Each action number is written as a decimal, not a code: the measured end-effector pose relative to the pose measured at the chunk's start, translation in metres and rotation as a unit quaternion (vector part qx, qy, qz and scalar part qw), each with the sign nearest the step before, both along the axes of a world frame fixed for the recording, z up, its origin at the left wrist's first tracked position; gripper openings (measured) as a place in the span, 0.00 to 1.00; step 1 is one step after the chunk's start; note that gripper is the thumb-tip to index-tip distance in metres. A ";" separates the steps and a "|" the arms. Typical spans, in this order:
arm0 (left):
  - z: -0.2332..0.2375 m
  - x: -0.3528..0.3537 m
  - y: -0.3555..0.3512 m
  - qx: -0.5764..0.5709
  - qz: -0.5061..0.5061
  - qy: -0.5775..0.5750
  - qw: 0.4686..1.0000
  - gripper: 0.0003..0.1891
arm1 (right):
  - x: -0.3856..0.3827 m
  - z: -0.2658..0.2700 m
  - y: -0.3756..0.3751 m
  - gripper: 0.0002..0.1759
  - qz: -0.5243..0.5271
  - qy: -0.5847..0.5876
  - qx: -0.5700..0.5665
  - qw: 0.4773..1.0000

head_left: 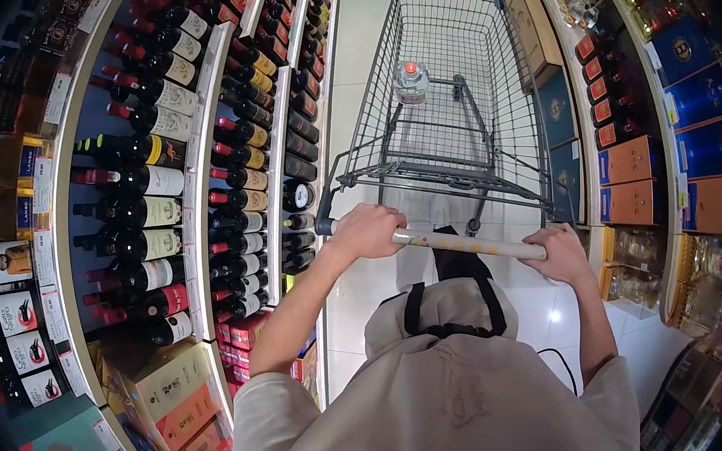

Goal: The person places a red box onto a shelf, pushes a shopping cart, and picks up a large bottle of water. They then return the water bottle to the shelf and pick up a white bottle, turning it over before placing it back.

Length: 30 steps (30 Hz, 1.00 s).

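Note:
A wire shopping cart (493,62) stands in front of me, its pale handle bar (468,243) running across at waist height. My left hand (368,231) is wrapped round the left part of the bar. Near the bar's right end, my right hand (560,254) has its fingers curled round it too. Inside the basket, towards its left side, is a clear plastic bottle (411,88) with a red cap. The rest of the basket shows bare wire mesh and the floor through it.
Wine bottles (160,154) fill the shelves close on my left, with gift boxes (172,395) below them. On the right, shelves hold blue boxes (704,97), orange boxes (627,162) and red-labelled bottles (595,69). Cartons (534,27) stand beside the cart. Pale floor tiles (360,49) run ahead.

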State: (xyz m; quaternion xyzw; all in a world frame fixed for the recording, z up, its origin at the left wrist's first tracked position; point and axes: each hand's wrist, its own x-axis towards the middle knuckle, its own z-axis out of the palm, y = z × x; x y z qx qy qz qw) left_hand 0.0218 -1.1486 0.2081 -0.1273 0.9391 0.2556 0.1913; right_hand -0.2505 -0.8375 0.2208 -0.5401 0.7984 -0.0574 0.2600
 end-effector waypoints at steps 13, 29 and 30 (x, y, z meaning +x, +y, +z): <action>-0.010 -0.175 -0.185 -0.106 0.040 0.116 0.987 0.18 | -0.181 -0.010 -0.186 0.17 -0.032 0.020 -0.111 0.993; -0.015 -0.412 -0.428 -0.117 0.015 0.188 0.975 0.16 | -0.417 -0.013 -0.424 0.16 -0.061 0.076 -0.091 0.991; -0.015 -0.426 -0.440 -0.116 0.013 0.173 0.978 0.16 | -0.430 -0.014 -0.436 0.16 -0.064 0.078 -0.090 0.991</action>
